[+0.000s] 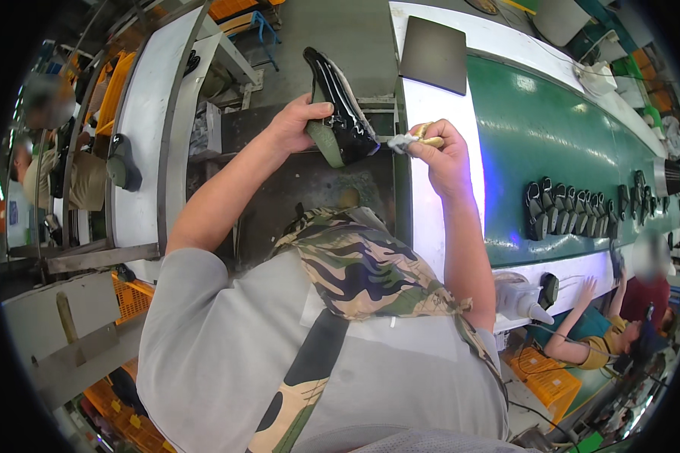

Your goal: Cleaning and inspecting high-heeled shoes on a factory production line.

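Note:
My left hand [291,127] is closed round the heel end of a glossy black shoe [347,127], its thumb over the side. The shoe is tilted, with its toe pointing up and away from me; a matte green heel [326,143] shows below the thumb. A pinch of my right hand [449,160] holds a small tool [428,138] with a yellowish handle and a grey, wad-like tip. That tip points left toward the shoe, a short gap away from it. The right hand is over the white border of a green work surface [506,143].
Several black shoe parts [574,211] stand in a row on the green surface. A dark square plate [434,54] lies at its far left corner. Co-workers [582,340] sit at the right. On the left are a white shelf [145,98] with a shoe [121,162] and orange crates [131,296].

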`<act>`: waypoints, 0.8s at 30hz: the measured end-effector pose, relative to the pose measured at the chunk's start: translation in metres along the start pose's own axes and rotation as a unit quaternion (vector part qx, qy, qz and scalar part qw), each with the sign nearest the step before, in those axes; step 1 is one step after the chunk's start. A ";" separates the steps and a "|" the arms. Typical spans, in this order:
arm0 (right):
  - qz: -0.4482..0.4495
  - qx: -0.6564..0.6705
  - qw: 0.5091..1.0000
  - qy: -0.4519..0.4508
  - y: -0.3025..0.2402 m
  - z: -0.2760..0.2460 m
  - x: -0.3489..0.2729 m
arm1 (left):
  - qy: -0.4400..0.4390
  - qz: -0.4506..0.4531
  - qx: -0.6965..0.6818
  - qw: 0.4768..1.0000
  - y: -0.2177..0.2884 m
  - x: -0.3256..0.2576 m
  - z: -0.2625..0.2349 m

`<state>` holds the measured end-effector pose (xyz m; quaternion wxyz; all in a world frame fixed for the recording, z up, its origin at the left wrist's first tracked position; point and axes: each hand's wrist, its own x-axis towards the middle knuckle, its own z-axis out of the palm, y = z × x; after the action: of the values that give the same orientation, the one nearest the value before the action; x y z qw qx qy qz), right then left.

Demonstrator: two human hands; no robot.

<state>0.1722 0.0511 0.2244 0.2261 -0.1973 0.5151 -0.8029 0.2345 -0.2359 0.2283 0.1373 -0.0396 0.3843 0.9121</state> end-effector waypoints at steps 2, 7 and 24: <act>-0.006 0.027 0.999 0.017 0.005 0.013 0.005 | -0.006 0.002 -0.017 1.000 0.000 -0.006 -0.011; 0.014 0.041 0.998 0.048 0.015 0.040 0.014 | 0.007 0.076 -0.056 0.996 -0.006 -0.020 -0.021; 0.095 0.117 0.982 0.117 0.018 0.047 -0.003 | 0.369 0.313 0.251 0.838 0.209 -0.091 -0.056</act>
<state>0.2031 0.0110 0.2257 0.2614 -0.0242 0.4569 -0.8499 0.2612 -0.4353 0.3497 -0.3026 -0.2148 0.6145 0.6963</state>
